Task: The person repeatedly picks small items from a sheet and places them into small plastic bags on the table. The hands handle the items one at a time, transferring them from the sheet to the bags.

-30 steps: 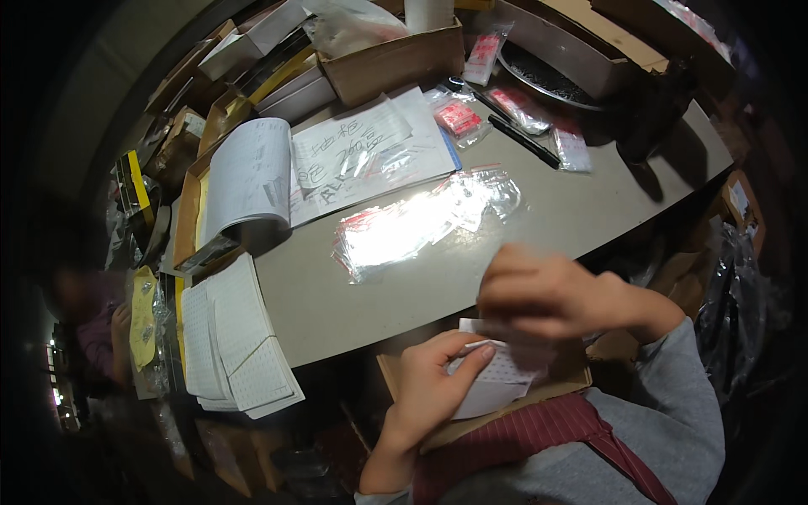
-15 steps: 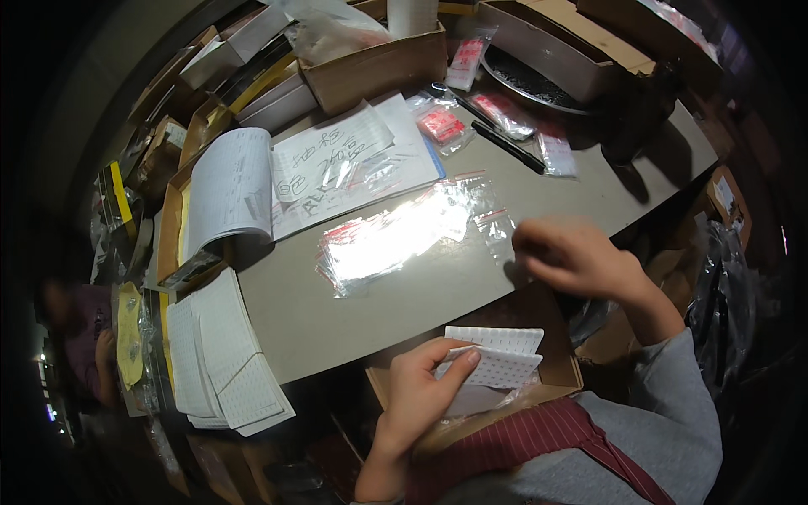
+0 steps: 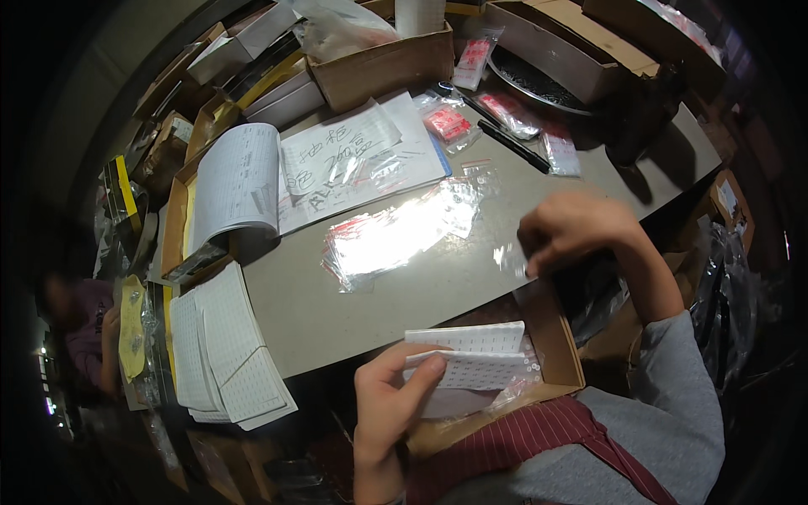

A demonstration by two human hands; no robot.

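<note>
My left hand (image 3: 396,391) pinches a folded stack of white printed sheets (image 3: 471,370), with small marks in rows, between thumb and fingers. It holds the sheets over an open cardboard box (image 3: 551,337) at the table's near edge. Farther right, my right hand (image 3: 572,231) is above the tabletop, its fingers curled and the fingertips closed on the edge of a small clear zip bag (image 3: 508,259). That bag is smeared by motion. To its left lies a spread pile of clear zip bags (image 3: 387,240) with red seals, shining under the light.
An open notepad with handwritten sheets (image 3: 337,177) lies at the back left. Banded paper sheets (image 3: 231,353) lie at the left edge. Black pens (image 3: 513,147) and red-printed bag packs (image 3: 446,122) are at the back, near a cardboard box (image 3: 383,67). A person (image 3: 88,328) is at far left.
My left hand and the sheets have shifted left, and the sheets have opened out wider. My right hand has moved slightly up; the small bag by its fingertips has come nearer to me.
</note>
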